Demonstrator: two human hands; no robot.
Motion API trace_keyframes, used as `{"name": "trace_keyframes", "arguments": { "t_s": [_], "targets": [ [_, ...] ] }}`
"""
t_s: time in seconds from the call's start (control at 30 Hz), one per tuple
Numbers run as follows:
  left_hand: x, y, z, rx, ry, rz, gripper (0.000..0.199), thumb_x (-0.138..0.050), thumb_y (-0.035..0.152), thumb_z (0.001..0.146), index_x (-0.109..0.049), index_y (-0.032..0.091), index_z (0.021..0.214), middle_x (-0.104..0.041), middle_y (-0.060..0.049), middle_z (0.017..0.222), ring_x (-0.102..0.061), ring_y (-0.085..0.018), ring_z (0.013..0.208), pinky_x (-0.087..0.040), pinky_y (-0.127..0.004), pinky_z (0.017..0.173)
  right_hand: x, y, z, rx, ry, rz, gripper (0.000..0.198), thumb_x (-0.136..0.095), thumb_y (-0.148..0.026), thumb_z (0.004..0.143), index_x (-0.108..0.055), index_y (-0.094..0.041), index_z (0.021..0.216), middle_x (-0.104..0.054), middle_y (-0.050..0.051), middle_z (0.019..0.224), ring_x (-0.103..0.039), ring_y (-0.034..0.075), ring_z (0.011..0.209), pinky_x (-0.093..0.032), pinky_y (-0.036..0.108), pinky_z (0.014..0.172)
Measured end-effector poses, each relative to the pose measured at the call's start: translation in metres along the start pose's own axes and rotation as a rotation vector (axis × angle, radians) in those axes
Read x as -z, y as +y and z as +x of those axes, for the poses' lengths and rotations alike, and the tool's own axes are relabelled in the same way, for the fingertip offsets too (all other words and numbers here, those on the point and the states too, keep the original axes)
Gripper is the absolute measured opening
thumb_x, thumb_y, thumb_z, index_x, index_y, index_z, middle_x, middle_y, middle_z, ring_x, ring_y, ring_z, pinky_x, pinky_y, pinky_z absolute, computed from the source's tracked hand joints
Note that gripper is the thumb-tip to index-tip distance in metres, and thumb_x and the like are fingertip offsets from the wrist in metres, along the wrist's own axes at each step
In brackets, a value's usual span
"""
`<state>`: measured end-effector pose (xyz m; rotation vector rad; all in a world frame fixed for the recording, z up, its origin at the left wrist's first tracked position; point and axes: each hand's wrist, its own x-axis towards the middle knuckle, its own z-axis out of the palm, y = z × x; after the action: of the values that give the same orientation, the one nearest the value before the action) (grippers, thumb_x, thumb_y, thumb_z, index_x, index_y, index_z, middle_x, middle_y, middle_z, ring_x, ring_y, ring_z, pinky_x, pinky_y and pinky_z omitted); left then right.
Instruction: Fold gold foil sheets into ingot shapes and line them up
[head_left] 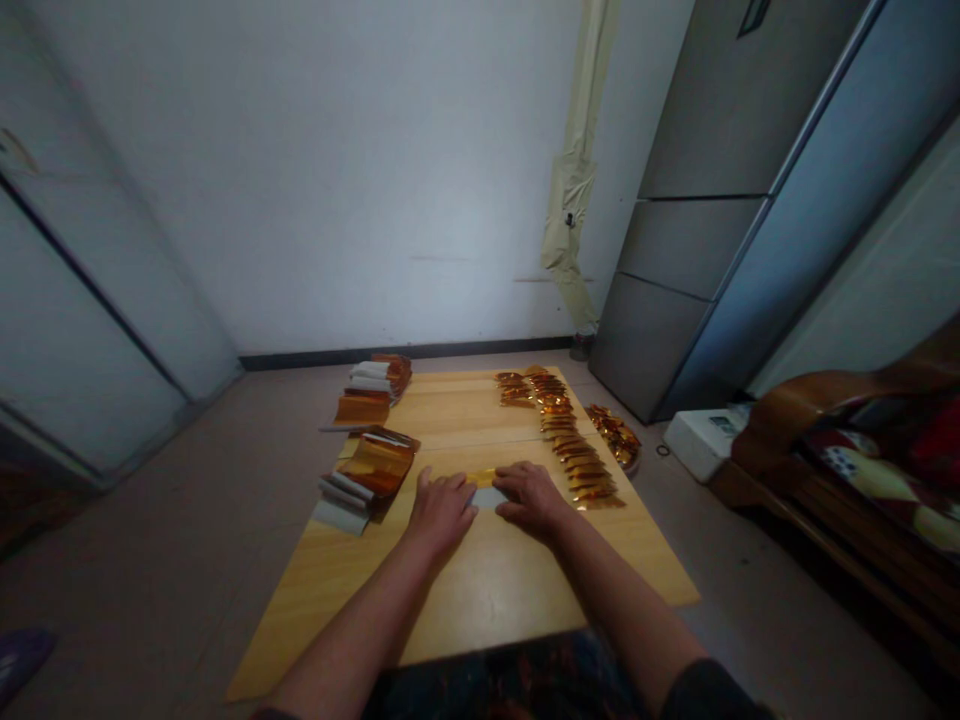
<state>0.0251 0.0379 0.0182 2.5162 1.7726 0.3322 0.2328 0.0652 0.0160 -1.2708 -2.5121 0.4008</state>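
Note:
A small sheet of gold foil paper (486, 496) with a pale underside lies on the wooden table (480, 590) between my hands. Its far edge shows gold and looks folded over. At its left end, my left hand (441, 512) grips it with bent fingers and thumb. My right hand (531, 497) holds the opposite end the same way. Left of my hands lie stacks of gold foil sheets (386, 462), some with the grey-white side up. To the right, folded gold foil pieces (576, 455) overlap in a long row.
A round container of shiny gold pieces (615, 436) stands on the floor beyond the table's right edge. Farther right are a white box (701, 440), a wooden seat (780, 420) and a tall grey refrigerator (675, 230). A white wall (375, 200) rises behind the table.

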Motion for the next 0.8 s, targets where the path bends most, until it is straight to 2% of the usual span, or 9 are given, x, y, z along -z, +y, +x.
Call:
{"name": "trace_keyframes", "arguments": {
  "t_s": [0.13,0.27,0.53,0.73,0.8],
  "targets": [
    [-0.0015,0.0010,-0.0026,-0.016,0.034,0.002,0.026,-0.053,0.030,0.087,-0.066,0.028,0.110,-0.067,-0.005,0.117,-0.062,-0.023,0.103,-0.016,-0.054,0.111,-0.0003,0.0039,0.0021,-0.019,0.007,0.020,0.028,-0.066,-0.031,0.082,-0.070,-0.033,0.110,-0.063,-0.002,0.128,-0.050,0.021,0.111,-0.033,0.033,0.096],
    [-0.0011,0.0013,-0.0033,-0.005,0.040,-0.021,0.025,-0.055,0.035,0.086,-0.066,0.028,0.108,-0.067,-0.005,0.117,-0.063,-0.024,0.102,-0.017,-0.055,0.109,-0.0013,0.0032,0.0041,-0.050,0.004,0.011,0.025,-0.063,-0.031,0.085,-0.071,-0.034,0.109,-0.064,-0.002,0.126,-0.051,0.021,0.110,-0.033,0.033,0.094],
    [-0.0023,0.0028,-0.0029,0.024,0.033,-0.025,0.024,-0.056,0.034,0.086,-0.064,0.027,0.107,-0.066,-0.005,0.123,-0.062,-0.024,0.105,-0.017,-0.055,0.109,0.0001,-0.0037,0.0068,-0.105,0.015,-0.006,0.023,-0.052,-0.031,0.093,-0.075,-0.032,0.098,-0.068,-0.003,0.117,-0.052,0.019,0.103,-0.033,0.030,0.093],
    [-0.0069,0.0037,-0.0031,0.028,0.062,-0.015,0.021,-0.054,0.030,0.087,-0.064,0.027,0.106,-0.067,-0.005,0.123,-0.063,-0.024,0.106,-0.017,-0.056,0.110,-0.0023,0.0002,0.0029,-0.080,0.005,-0.006,0.027,-0.065,-0.037,0.083,-0.071,-0.034,0.109,-0.062,-0.002,0.129,-0.049,0.023,0.112,-0.033,0.034,0.095],
    [-0.0080,0.0040,-0.0034,0.027,0.069,-0.022,0.022,-0.053,0.029,0.087,-0.064,0.027,0.106,-0.066,-0.006,0.123,-0.062,-0.025,0.107,-0.018,-0.056,0.109,-0.0062,0.0025,0.0034,-0.086,0.023,-0.013,0.027,-0.065,-0.036,0.084,-0.071,-0.034,0.110,-0.062,-0.002,0.130,-0.050,0.023,0.113,-0.033,0.034,0.095]
  ]
}}
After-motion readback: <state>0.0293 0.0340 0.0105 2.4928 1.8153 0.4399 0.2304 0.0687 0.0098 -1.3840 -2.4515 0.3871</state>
